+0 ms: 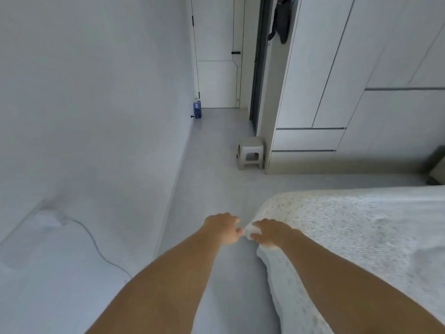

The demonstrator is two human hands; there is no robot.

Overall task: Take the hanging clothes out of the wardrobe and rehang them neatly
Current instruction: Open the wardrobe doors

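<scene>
Both hands meet at the near corner of the bed [361, 232]. The left hand [222, 227] has its fingers curled in, thumb and fingertips pinching the edge of the bedcover [284, 266] at the corner. The right hand [271, 231] lies on the same corner, fingers bent and gripping a bunched fold of the cover. The two hands are nearly touching. The cover is pale with a fine speckled print and hangs down the bed's side toward the floor [216, 165].

Across the floor a small stool [250, 151] stands just beside the white wardrobe [337, 80]. At the wardrobe's left edge, high up, dark clothes [280, 22] hang in an open gap. A blue bottle [197, 109] sits by the wall near a closed door [216, 56]. A cable [96, 242] trails along the left wall.
</scene>
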